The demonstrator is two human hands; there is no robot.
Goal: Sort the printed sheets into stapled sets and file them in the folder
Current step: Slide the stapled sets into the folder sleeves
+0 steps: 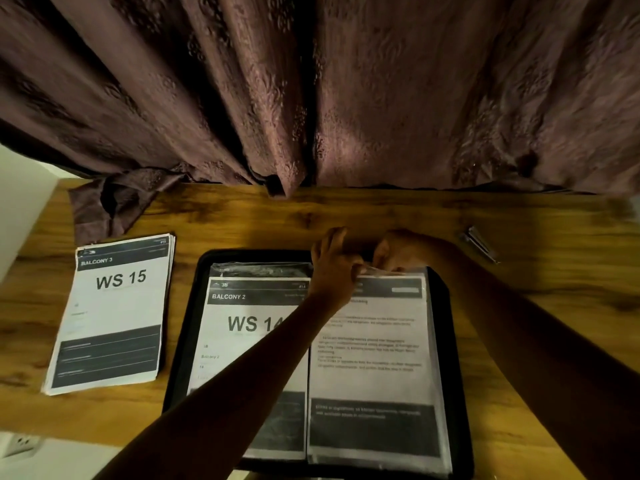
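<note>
A black folder lies open on the wooden table, with clear plastic sleeves on both sides. Its left sleeve holds a sheet headed "BALCONY 2, WS 14". A printed text sheet sits in the right sleeve. My left hand and my right hand meet at the top edge of the right sleeve and pinch its plastic opening. To the left of the folder lies a stack of sheets headed "BALCONY 3, WS 15". A metal stapler lies on the table at the right.
A brown curtain hangs along the table's far edge, and a fold of it rests on the table's back left corner. The table's left edge meets a white wall. A white socket shows at the bottom left.
</note>
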